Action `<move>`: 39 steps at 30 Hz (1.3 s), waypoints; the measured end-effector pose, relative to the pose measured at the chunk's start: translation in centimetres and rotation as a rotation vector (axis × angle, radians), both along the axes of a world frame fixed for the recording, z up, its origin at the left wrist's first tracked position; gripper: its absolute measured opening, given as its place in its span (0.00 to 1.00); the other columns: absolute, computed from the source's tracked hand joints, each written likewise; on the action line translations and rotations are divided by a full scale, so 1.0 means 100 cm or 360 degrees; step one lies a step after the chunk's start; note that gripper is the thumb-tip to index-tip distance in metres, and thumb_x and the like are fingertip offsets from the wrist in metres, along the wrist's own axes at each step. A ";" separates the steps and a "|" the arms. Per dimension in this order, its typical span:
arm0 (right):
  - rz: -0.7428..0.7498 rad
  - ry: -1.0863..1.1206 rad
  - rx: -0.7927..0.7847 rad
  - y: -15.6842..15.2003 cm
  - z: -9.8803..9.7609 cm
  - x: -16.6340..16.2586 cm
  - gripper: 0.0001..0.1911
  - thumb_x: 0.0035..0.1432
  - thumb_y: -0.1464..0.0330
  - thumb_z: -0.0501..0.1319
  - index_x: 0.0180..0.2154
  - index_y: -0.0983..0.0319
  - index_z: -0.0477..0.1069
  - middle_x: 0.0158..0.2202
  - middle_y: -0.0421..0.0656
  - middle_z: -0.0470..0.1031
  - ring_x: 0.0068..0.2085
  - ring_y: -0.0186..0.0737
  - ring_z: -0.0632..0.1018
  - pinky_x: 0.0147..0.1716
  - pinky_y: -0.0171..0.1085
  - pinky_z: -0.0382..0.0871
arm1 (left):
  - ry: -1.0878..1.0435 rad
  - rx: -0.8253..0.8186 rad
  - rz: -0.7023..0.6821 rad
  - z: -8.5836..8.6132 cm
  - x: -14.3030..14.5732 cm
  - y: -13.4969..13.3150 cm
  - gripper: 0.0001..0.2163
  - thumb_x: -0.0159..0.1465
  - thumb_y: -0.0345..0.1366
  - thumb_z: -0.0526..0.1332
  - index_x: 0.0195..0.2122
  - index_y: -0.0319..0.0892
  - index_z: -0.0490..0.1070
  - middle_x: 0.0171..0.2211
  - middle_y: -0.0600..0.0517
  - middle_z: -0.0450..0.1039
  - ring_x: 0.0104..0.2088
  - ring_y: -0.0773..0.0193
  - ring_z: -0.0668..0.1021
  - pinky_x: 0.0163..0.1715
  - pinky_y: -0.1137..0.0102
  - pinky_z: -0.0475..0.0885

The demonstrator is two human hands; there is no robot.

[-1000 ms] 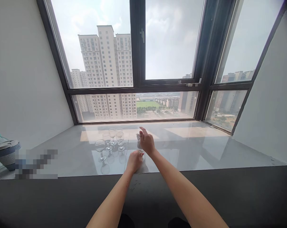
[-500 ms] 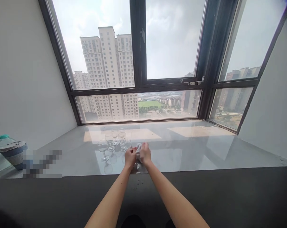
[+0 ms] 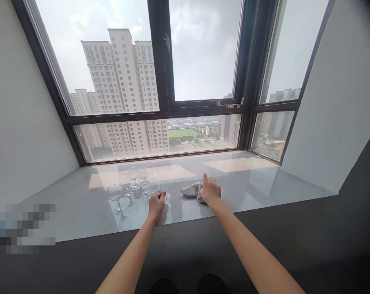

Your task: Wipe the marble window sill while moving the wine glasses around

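My left hand (image 3: 157, 205) is closed around the stem of a wine glass (image 3: 154, 185). That glass leans over, its bowl up and left of my fingers and its foot showing to the right. Over a pale grey cloth (image 3: 191, 190) on the sill is my right hand (image 3: 210, 191), one finger stretched out and the others bent down onto the cloth. The undersides of those fingers are hidden. Left of my left hand, several clear stemmed glasses (image 3: 115, 193) stand upright in a loose group.
The glossy grey windowsill (image 3: 249, 185) ends at a front edge close to my wrists. Behind it rises a dark-framed window (image 3: 200, 107). A blurred-out patch (image 3: 22, 224) covers the sill's left end. White walls (image 3: 322, 102) flank both sides.
My hands were together around the cloth; now they are apart. My right hand has moved right with the cloth, which lies spread on the sill. The view has shifted right.
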State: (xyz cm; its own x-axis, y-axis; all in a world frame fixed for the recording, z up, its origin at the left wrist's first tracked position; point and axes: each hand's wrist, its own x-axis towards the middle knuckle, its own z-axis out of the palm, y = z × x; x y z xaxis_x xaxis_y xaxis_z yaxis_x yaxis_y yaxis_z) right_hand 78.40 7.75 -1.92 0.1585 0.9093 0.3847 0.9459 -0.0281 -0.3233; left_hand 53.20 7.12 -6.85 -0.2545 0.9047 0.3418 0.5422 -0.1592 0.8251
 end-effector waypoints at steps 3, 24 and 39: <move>-0.0022 -0.0266 0.0197 -0.003 -0.005 0.021 0.30 0.59 0.70 0.54 0.62 0.64 0.54 0.56 0.55 0.65 0.56 0.52 0.64 0.51 0.46 0.59 | -0.0012 -0.0022 0.0018 0.001 0.000 0.001 0.16 0.59 0.48 0.55 0.22 0.42 0.68 0.18 0.53 0.67 0.22 0.65 0.70 0.25 0.71 0.58; -0.0308 0.0151 -0.0147 -0.016 -0.039 0.105 0.34 0.60 0.58 0.56 0.62 0.65 0.49 0.51 0.55 0.70 0.54 0.51 0.68 0.47 0.43 0.59 | 0.0351 0.0005 -0.0054 0.003 -0.001 0.002 0.18 0.62 0.48 0.52 0.19 0.44 0.62 0.18 0.53 0.66 0.21 0.65 0.67 0.24 0.71 0.56; -0.0320 0.0406 0.0136 -0.007 -0.053 0.110 0.30 0.56 0.77 0.51 0.61 0.62 0.52 0.48 0.50 0.70 0.49 0.46 0.68 0.36 0.37 0.61 | 0.0948 -0.0064 -0.0380 0.024 0.117 0.087 0.20 0.62 0.47 0.52 0.15 0.44 0.58 0.16 0.53 0.63 0.21 0.66 0.65 0.26 0.71 0.54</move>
State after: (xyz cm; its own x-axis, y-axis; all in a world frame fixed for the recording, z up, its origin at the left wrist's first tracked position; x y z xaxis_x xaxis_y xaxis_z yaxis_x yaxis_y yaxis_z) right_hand 89.42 7.02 -7.25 0.4325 0.8161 0.3833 0.8125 -0.1685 -0.5581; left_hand 64.90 15.84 -4.41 0.1784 0.9280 0.3270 0.8628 -0.3073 0.4014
